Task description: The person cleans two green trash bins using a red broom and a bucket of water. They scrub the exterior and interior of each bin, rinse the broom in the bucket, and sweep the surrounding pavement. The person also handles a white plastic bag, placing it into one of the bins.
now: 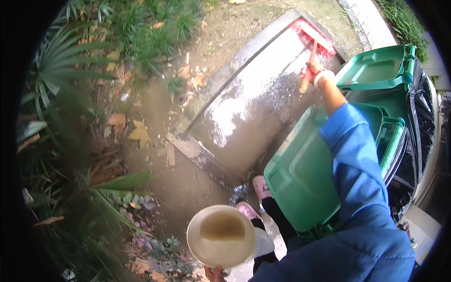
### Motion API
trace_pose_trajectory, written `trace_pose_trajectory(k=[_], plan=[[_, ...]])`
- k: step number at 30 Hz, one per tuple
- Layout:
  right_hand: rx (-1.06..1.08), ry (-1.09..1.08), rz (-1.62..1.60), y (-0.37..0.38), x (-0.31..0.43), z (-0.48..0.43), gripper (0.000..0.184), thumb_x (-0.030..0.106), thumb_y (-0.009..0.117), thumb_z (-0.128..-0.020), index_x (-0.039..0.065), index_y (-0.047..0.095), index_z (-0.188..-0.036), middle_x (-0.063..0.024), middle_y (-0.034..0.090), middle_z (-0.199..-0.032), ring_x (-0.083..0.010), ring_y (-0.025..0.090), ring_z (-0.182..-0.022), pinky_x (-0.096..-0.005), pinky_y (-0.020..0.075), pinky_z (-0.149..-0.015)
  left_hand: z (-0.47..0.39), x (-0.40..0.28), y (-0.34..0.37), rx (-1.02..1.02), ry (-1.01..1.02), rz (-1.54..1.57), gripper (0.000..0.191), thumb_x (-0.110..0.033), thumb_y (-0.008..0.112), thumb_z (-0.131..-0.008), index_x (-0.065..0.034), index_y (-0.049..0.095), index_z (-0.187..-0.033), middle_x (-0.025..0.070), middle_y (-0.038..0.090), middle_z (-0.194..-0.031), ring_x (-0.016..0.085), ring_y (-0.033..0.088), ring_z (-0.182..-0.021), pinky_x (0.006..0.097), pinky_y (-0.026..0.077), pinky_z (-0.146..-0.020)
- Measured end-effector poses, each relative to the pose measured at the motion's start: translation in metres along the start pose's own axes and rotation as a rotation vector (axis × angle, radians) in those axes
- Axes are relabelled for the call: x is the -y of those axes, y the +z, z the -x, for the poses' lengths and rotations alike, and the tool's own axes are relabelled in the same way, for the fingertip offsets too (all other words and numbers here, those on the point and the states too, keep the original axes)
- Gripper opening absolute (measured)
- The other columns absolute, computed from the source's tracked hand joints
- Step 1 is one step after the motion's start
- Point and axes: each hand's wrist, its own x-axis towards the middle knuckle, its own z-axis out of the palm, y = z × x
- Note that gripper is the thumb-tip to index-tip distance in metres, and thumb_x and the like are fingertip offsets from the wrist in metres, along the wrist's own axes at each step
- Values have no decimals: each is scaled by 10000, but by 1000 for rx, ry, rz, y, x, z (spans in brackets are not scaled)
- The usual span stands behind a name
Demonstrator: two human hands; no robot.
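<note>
My right hand (314,72) grips the short handle of a broom with red bristles (315,37). The bristles rest at the far end of a wet concrete slab (243,148) that has a low raised curb (225,79). Sunlight glares off the water film there. At the bottom of the view my left hand (215,274) holds the rim of a pale plastic bucket (195,243). Some murky, brownish water (222,225) lies inside the bucket, which is tilted. Most of the left hand is cut off by the picture's lower edge.
Two green wheeled bins with lids (303,183) (377,67) and black liners (419,116) stand along the right. Pink clogs (261,187) are on my feet by the slab's near corner. Palm fronds (67,67), grass (151,38) and dry leaves (140,133) cover the left.
</note>
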Motion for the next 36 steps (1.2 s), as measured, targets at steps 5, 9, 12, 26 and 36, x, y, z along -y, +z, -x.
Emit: trace_pose_trajectory(k=[5,9,12,26,36], plan=[[21,248,422,62,-119,108,171,173,377,-872,65,491,-804,-112,550,-632,-280,542,-580,-409,456,-507,-2,0,10,-7,-23,66,371,-177,627,-738,-67,476,-1059,74,600,-839,221,632,-600,222,401,-357],[-5,585,-17,123,-212,263,354,432,430,-886,80,464,-898,-116,494,-667,-274,530,-560,-473,466,-462,0,-3,7,-27,-14,107,351,-194,633,-729,-92,484,-1029,57,591,-819,234,635,-594,223,383,-344],[96,603,-52,151,-202,328,277,333,400,-917,77,418,-1023,-84,493,-686,-255,545,-609,-448,519,-507,3,-3,2,-61,-54,61,308,-214,642,-720,-97,481,-955,50,579,-734,244,637,-579,231,369,-340],[85,553,-352,208,-257,335,223,267,398,-930,45,381,-949,-74,469,-642,-210,468,-409,-371,472,-381,23,29,-18,-95,57,182,281,-119,644,-737,-56,485,-960,64,583,-783,197,620,-575,216,395,-358],[-153,381,-603,183,-262,360,171,231,463,-900,87,423,-818,-10,378,-513,-127,340,-366,-284,321,-332,37,40,-29,-78,-11,114,234,-111,644,-744,-80,451,-872,62,592,-726,195,624,-558,215,368,-367]])
